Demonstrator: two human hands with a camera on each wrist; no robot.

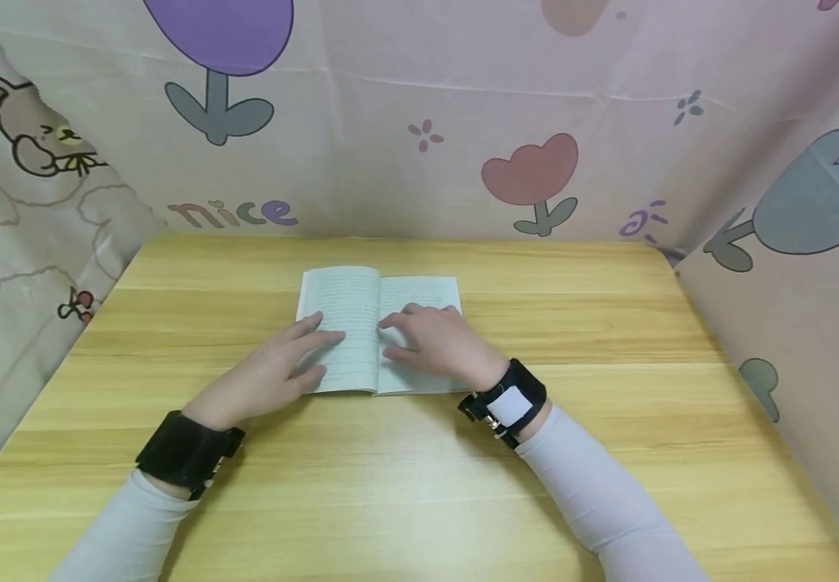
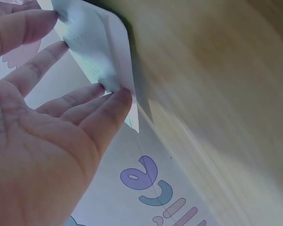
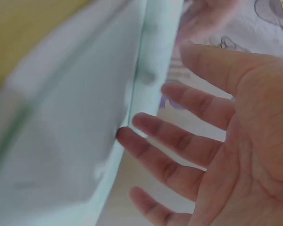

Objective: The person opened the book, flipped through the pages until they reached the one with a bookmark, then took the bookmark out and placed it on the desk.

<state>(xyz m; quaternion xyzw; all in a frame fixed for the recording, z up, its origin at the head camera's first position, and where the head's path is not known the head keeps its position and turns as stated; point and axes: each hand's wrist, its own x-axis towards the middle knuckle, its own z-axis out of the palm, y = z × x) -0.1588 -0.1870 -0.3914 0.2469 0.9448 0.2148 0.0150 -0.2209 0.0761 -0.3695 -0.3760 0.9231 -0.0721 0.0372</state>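
An open book lies on the wooden table, its pages printed with lines of text. My left hand rests on the left page with fingers spread. In the left wrist view those fingers touch the page near its edge. Over the right page is my right hand, its fingers reaching toward the spine. The right wrist view has the right hand with spread, slightly bent fingers beside the book's pages; one fingertip appears to touch the paper. Neither hand grips anything.
The light wooden table extends around the book. A printed cloth with flowers and lettering hangs behind it and along both sides. Black bands are strapped on both wrists, over pale sleeves.
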